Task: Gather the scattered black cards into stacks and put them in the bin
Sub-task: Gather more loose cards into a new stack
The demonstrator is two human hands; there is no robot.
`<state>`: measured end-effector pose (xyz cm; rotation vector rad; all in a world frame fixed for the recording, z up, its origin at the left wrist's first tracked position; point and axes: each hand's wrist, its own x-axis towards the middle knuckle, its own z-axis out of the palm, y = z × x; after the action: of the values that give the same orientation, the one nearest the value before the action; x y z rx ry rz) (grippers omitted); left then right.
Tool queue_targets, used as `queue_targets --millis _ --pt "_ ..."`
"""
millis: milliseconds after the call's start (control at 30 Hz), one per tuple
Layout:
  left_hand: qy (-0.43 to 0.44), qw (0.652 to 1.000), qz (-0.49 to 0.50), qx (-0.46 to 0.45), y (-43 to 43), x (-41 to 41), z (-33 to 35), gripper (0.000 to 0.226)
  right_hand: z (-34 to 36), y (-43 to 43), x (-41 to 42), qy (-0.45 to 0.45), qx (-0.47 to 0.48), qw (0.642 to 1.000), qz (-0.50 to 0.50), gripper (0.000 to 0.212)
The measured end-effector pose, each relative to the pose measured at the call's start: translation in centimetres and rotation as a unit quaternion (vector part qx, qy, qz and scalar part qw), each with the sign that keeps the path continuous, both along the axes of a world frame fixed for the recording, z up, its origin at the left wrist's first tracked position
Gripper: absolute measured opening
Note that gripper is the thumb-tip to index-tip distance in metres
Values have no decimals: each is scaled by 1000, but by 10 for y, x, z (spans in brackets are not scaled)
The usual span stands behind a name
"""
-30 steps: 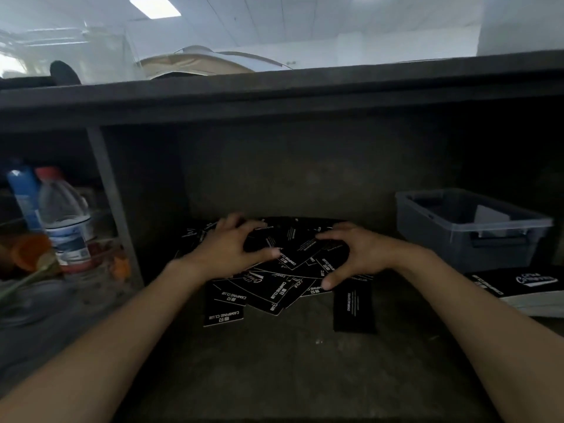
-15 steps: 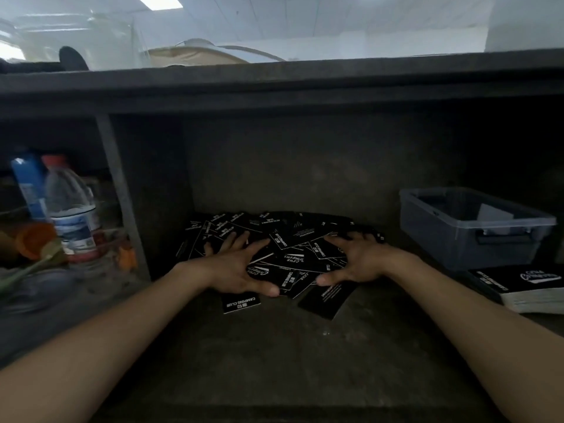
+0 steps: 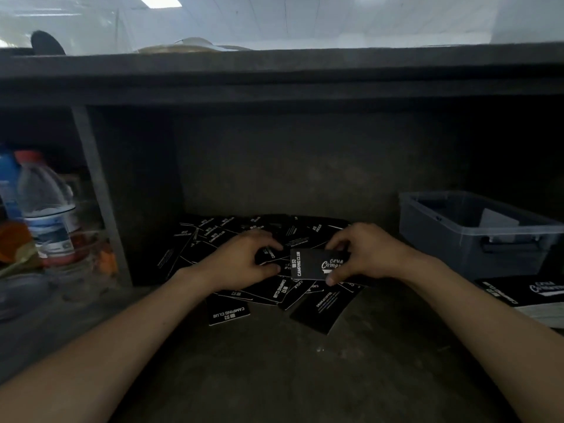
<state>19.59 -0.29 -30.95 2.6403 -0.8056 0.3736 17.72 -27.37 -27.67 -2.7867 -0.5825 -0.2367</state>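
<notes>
— Changed in the last half second?
— Yes. Then spread flat over the black cards [image 3: 274, 293]; now picking. Right hand [image 3: 369, 254] pinching one Camping Club card [image 3: 308, 265] between thumb and fingertips, raised just off the heap. Left hand [image 3: 241, 264] curled round a few more, just left of it.
— Meaning for the job?
— Probably raking done, stacking begun. Most cards loose under and around the fingers; grey bin [image 3: 442, 236] well right of the right fingers.
— Setting?
— Bare concrete shelf floor [image 3: 274, 377], dim cubby. Water bottle [image 3: 45, 209] far left; ceiling light [image 3: 158, 0] above.
</notes>
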Motion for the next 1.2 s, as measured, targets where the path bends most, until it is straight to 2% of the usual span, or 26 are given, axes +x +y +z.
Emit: queue_targets --millis 100,233,300,367,400,433,500,533,600,767,833,900,967,1000,1067,1133,1200 --pt "1 996 -18 -83 -1 -14 10 59 5 0 -1 -11 80 997 20 40" --pt "92 975 -87 -183 -9 -39 21 41 13 3 -13 92 218 965 109 32" --pt "111 976 -86 -165 -5 -46 27 29 13 5 -13 126 297 937 134 26" --pt "133 982 -76 -107 7 -48 35 20 10 8 -5 82 378 915 116 18" --pt "139 984 -65 -88 13 -48 38 18 7 10 1 45 386 916 101 20" --pt "145 985 -53 -78 18 -48 39 18 2 13 7 16 354 931 91 27" --pt "155 986 -40 -56 21 -48 38 17 -11 21 20 1 196 977 87 47" --pt "158 986 -41 -42 19 -48 36 14 -19 25 26 14 118 989 87 53" --pt "159 986 -41 -23 17 -46 30 9 -29 28 35 15 22 997 72 52" --pt "135 988 -43 -53 16 -42 27 8 -20 3 36 -67 -72 995 32 47" --pt "94 994 -46 -43 13 -42 24 11 -14 -2 31 -92 -57 993 37 39" --pt "44 998 -38 -32 11 -40 21 9 -6 -4 26 -170 -16 985 30 34" --pt "0 999 -18 -30 11 -37 18 15 2 -6 20 -211 79 973 49 25" --pt "-18 999 -7 -39 11 -35 18 20 4 -5 17 -182 149 969 71 20" --pt "-37 995 12 -96 10 -33 15 33 6 1 8 -61 258 958 110 16" --pt "-28 985 27 -169 7 -32 12 46 0 11 2 27 281 950 133 16" --pt "-11 982 22 -185 5 -33 11 49 -5 19 0 74 279 947 141 21"
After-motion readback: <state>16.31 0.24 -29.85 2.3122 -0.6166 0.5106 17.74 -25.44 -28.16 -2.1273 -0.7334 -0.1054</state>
